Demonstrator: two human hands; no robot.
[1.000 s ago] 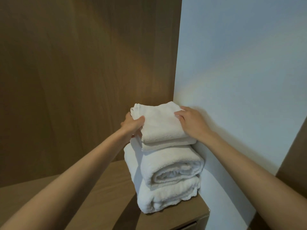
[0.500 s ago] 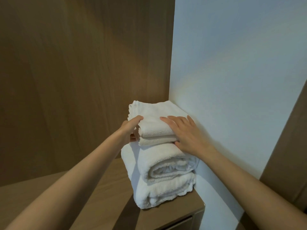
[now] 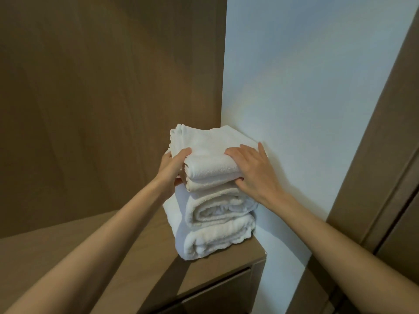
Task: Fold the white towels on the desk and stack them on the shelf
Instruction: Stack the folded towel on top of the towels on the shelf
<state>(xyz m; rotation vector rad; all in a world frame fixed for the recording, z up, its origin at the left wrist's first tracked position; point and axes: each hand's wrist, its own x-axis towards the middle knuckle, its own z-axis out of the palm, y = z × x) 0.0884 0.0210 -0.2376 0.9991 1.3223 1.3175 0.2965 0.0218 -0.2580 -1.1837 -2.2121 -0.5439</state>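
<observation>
Towels point(image 3: 213, 191) stacked three high in the shelf point(image 3: 140, 252) corner against the white wall point(image 3: 306, 98), top towel point(image 3: 210, 155) pinched at its near left corner by left hand point(image 3: 173, 167), right hand point(image 3: 254, 171) spread flat on its right edge; best squared gently over the pile, edges flush, before letting go.

One head-worn view looks forward and down, close on the shelf point(image 3: 127, 252) corner.
</observation>
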